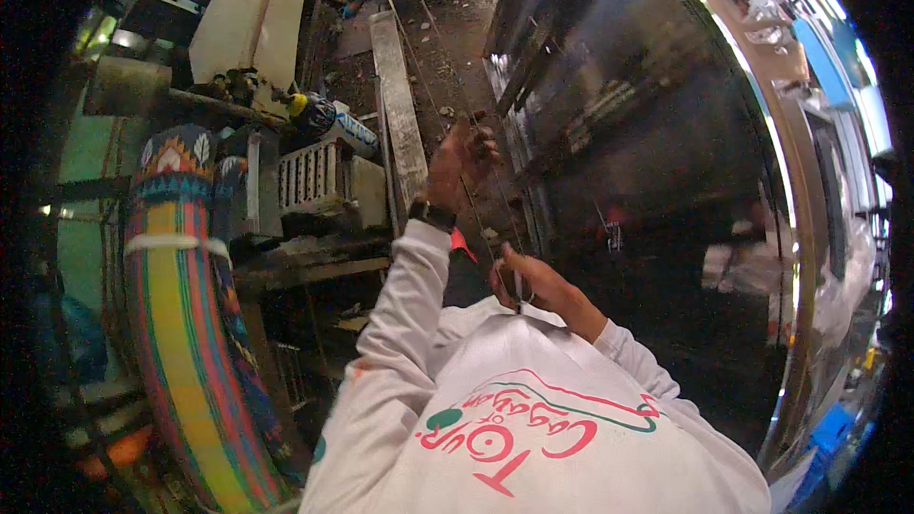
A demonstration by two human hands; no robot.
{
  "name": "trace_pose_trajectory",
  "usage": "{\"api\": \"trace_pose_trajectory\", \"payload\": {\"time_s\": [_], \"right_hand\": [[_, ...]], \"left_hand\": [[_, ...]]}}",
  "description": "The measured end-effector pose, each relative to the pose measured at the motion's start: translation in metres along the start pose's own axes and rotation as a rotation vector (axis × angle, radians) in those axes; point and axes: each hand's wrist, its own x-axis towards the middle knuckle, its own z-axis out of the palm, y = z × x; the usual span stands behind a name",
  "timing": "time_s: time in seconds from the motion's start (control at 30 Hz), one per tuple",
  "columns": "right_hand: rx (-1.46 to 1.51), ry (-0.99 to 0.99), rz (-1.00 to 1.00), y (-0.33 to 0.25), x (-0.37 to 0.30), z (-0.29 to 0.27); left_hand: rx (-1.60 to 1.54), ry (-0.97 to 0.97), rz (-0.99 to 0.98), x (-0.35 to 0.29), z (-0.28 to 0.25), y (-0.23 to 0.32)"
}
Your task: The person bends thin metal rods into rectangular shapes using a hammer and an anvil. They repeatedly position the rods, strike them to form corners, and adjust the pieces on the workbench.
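My left hand (pixel 461 169), with a dark band at the wrist, reaches forward with its fingers curled round one of two thin cords (pixel 439 36). The cords stretch from the far end of the passage back toward my body. Nearer my chest, my right hand (pixel 547 287) is closed on a small pale loop-shaped piece (pixel 519 287), where the cords come together. Whether that piece is a tool handle or part of the cord, I cannot tell. Just below my left wrist shows a small red scrap (pixel 463 246).
A large glossy dark panel (pixel 657 124) stands along my right. To the left, a long worn plank (pixel 398 100) runs away from me beside a slotted grey box (pixel 312 178) and a yellow-capped bottle (pixel 319 112). A rolled striped mat (pixel 171 295) stands nearer left.
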Motion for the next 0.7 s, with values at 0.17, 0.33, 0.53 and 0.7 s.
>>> {"api": "trace_pose_trajectory", "payload": {"time_s": [0.17,0.33,0.53,0.7], "right_hand": [[0.235,0.134,-0.069,-0.079,0.081,0.002],[0.135,0.237,-0.031,-0.171,0.209,-0.036],[-0.061,0.109,0.031,-0.292,0.367,-0.156],[-0.170,0.036,-0.082,-0.471,0.490,-0.254]], "left_hand": [[0.179,0.228,-0.056,0.109,-0.040,0.056],[0.305,0.317,-0.013,0.238,-0.067,0.138],[0.335,0.309,0.046,0.426,-0.115,0.208],[0.274,0.203,0.181,0.609,-0.135,0.302]]}}
